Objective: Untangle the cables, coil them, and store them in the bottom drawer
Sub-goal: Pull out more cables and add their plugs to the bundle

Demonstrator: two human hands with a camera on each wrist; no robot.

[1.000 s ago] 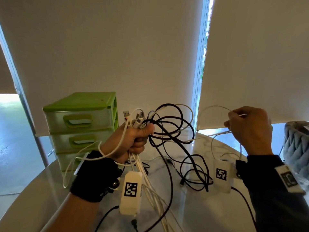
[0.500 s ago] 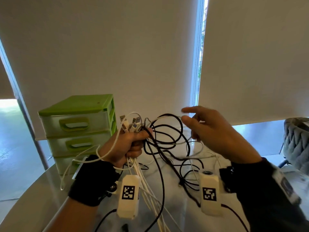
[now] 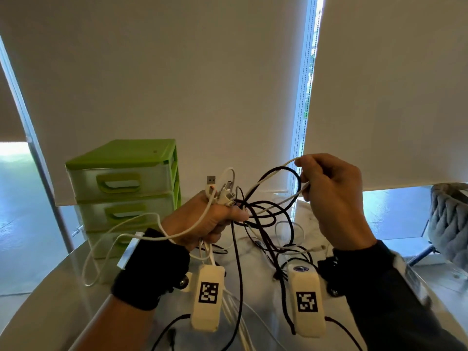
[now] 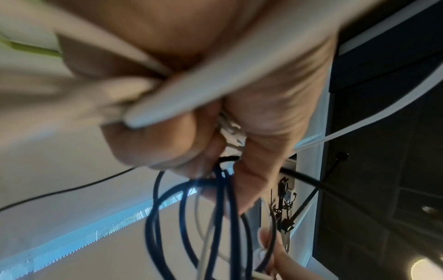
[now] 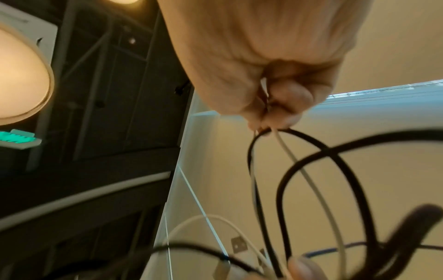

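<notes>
My left hand (image 3: 210,221) is fisted round a bundle of white and black cables (image 3: 258,211), held up above the table; several plugs (image 3: 222,190) stick out of the top of the fist. In the left wrist view the curled fingers (image 4: 167,136) clamp white strands while dark loops (image 4: 215,217) hang below. My right hand (image 3: 331,198) is raised to the right of the tangle and pinches a white cable loop (image 3: 276,173) together with a black loop (image 3: 291,173); the right wrist view shows the fingertips (image 5: 278,113) closed on both strands (image 5: 287,147). More cable lies on the table (image 3: 278,247).
A green three-drawer unit (image 3: 126,188) stands at the back left of the glossy table (image 3: 50,300), all drawers closed; a white cable droops in front of its bottom drawer (image 3: 101,239). A grey knitted seat (image 3: 450,224) is at the right. Window blinds hang behind.
My right hand let go of a white loop, swung left with fingers spread towards the tangle, and now pinches white and black loops, lifted to the right. The left fist stayed put.
</notes>
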